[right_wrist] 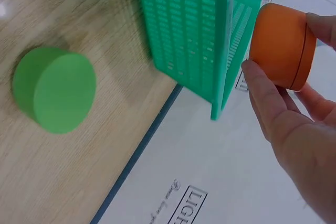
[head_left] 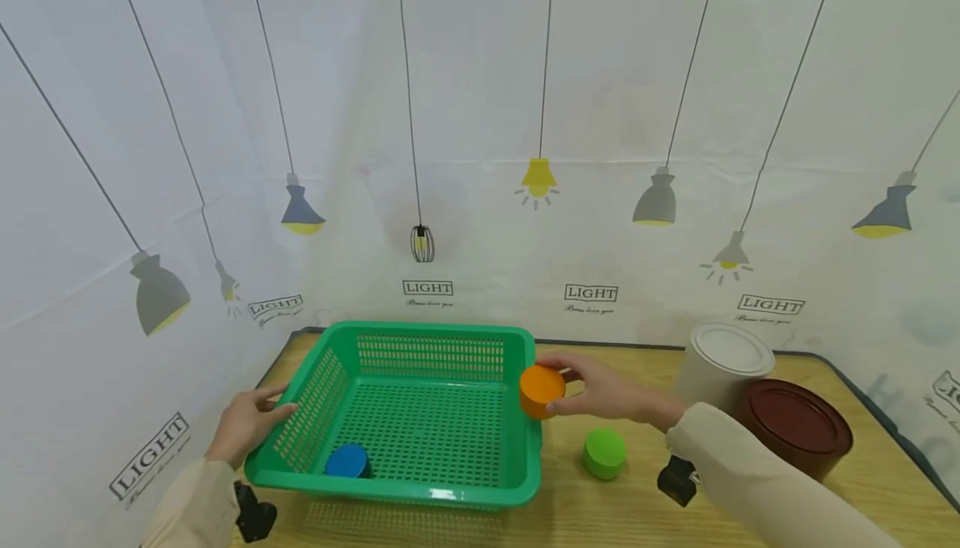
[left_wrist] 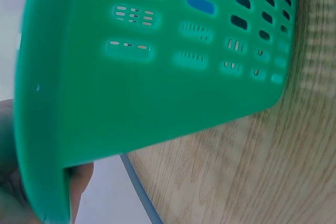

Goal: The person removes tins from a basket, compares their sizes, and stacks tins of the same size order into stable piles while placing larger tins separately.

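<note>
A green plastic basket (head_left: 393,494) with slotted walls stands on the table. My left hand (head_left: 249,423) grips its left rim, fingers curling under the lip (left_wrist: 44,129) in the left wrist view. Between the thumb and fingers of my right hand (head_left: 600,388) is a short orange cylinder (head_left: 542,391), held over the basket's right rim. A seam line circles the orange cylinder (right_wrist: 281,45) near one end in the right wrist view. Inside the basket, at the near left corner, sits a blue cylinder (head_left: 348,460). A light green cylinder (head_left: 604,453) lies on the table below my right hand.
A white lidded tub (head_left: 726,356) and a dark red lidded tub (head_left: 797,423) stand at the right, beyond my right forearm. The wooden table (head_left: 570,506) ends at a dark edge against a white backdrop (head_left: 480,114) printed with hanging lamps.
</note>
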Motion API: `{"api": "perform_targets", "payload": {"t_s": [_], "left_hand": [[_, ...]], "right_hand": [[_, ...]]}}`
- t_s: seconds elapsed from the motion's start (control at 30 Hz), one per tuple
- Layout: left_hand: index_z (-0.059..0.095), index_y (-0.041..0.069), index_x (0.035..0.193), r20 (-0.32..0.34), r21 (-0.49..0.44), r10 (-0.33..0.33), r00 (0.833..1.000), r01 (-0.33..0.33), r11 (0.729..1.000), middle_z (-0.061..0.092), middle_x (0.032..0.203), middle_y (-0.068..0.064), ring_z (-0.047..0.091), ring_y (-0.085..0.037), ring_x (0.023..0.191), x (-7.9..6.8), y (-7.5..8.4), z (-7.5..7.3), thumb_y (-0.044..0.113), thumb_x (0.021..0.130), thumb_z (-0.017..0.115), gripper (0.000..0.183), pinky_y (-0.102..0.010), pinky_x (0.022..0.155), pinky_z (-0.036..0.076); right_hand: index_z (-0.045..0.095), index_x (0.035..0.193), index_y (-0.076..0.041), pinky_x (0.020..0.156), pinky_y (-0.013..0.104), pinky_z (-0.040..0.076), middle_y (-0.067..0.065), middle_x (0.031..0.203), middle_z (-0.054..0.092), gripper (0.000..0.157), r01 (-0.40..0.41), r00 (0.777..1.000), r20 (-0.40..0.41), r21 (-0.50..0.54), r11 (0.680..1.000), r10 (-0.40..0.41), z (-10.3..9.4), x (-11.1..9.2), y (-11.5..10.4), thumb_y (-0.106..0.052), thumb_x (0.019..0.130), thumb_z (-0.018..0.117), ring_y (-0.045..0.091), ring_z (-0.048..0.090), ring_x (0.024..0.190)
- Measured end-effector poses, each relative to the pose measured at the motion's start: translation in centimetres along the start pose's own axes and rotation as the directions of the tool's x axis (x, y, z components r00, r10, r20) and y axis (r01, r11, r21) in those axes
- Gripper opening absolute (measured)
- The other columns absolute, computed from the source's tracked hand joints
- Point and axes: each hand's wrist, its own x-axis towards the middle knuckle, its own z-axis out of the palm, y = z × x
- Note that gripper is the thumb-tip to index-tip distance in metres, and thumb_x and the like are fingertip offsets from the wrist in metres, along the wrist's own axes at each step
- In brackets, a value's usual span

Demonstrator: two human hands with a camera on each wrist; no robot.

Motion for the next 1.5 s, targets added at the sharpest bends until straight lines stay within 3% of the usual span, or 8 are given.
{"api": "perform_targets", "payload": {"t_s": [0.17, 0.37, 0.6, 0.9, 1.3, 1.5], "left_hand": [[0.037, 0.001, 0.132, -0.002, 0.001, 0.006, 1.000, -0.006, 1.000, 0.045, 0.119, -0.032, 0.047, -0.040, 0.103, 0.1, 0.0, 0.0, 0.032, 0.082, 0.063, 0.065, -0.048, 0.079, 0.044], [0.037, 0.000, 0.132, -0.003, 0.008, 0.017, 1.000, -0.017, 1.000, 0.045, 0.119, -0.032, 0.046, -0.041, 0.104, 0.1, -0.1, 0.0, 0.032, 0.082, 0.062, 0.064, -0.049, 0.080, 0.043], [0.037, 0.001, 0.132, 0.001, -0.001, -0.016, 1.000, 0.016, 1.000, 0.046, 0.118, -0.031, 0.047, -0.039, 0.102, 0.2, -0.2, 0.1, 0.032, 0.082, 0.063, 0.065, -0.048, 0.080, 0.043], [0.038, 0.001, 0.132, -0.014, 0.004, 0.020, 1.000, -0.020, 1.000, 0.047, 0.117, -0.031, 0.048, -0.040, 0.102, 0.1, -0.2, 0.1, 0.033, 0.082, 0.063, 0.064, -0.047, 0.078, 0.044], [0.038, 0.000, 0.132, -0.022, 0.004, 0.031, 0.999, -0.031, 1.000, 0.047, 0.116, -0.032, 0.048, -0.040, 0.101, 0.0, -0.2, 0.3, 0.031, 0.082, 0.062, 0.063, -0.046, 0.077, 0.045], [0.039, 0.001, 0.132, -0.024, 0.006, 0.023, 0.999, -0.023, 1.000, 0.047, 0.117, -0.031, 0.048, -0.040, 0.102, 0.1, -0.2, 0.3, 0.031, 0.082, 0.062, 0.062, -0.046, 0.078, 0.044]], "right_hand": [[0.038, 0.129, 0.005, 0.089, 0.045, 0.039, 0.018, 0.124, 0.045, 0.057, 0.007, 0.998, -0.060, -0.039, 0.999, -0.009, -0.9, -1.4, 1.1, -0.018, 0.083, 0.062, 0.034, 0.045, 0.109], [0.036, 0.129, 0.007, 0.088, 0.047, 0.039, 0.021, 0.123, 0.044, 0.060, -0.072, 0.992, -0.106, -0.032, 0.997, 0.068, -1.5, -3.2, 2.1, -0.019, 0.082, 0.063, 0.036, 0.045, 0.107], [0.038, 0.129, 0.007, 0.088, 0.048, 0.039, 0.022, 0.125, 0.043, 0.061, -0.146, 0.981, -0.129, -0.028, 0.989, 0.142, -1.0, -4.7, 4.2, -0.023, 0.082, 0.064, 0.036, 0.046, 0.107], [0.038, 0.129, 0.008, 0.085, 0.045, 0.043, 0.025, 0.125, 0.043, 0.064, -0.213, 0.967, -0.139, 0.014, 0.977, 0.213, -0.2, -5.8, 6.6, -0.024, 0.080, 0.066, 0.036, 0.047, 0.105], [0.037, 0.127, 0.012, 0.088, 0.048, 0.039, 0.026, 0.125, 0.043, 0.069, -0.241, 0.956, -0.151, 0.093, 0.966, 0.253, 1.0, -6.3, 8.3, -0.023, 0.077, 0.068, 0.036, 0.046, 0.105], [0.035, 0.127, 0.014, 0.088, 0.048, 0.039, 0.028, 0.123, 0.043, 0.068, -0.205, 0.960, -0.170, 0.116, 0.972, 0.223, 1.3, -6.4, 8.7, -0.019, 0.077, 0.069, 0.038, 0.045, 0.106]]}}
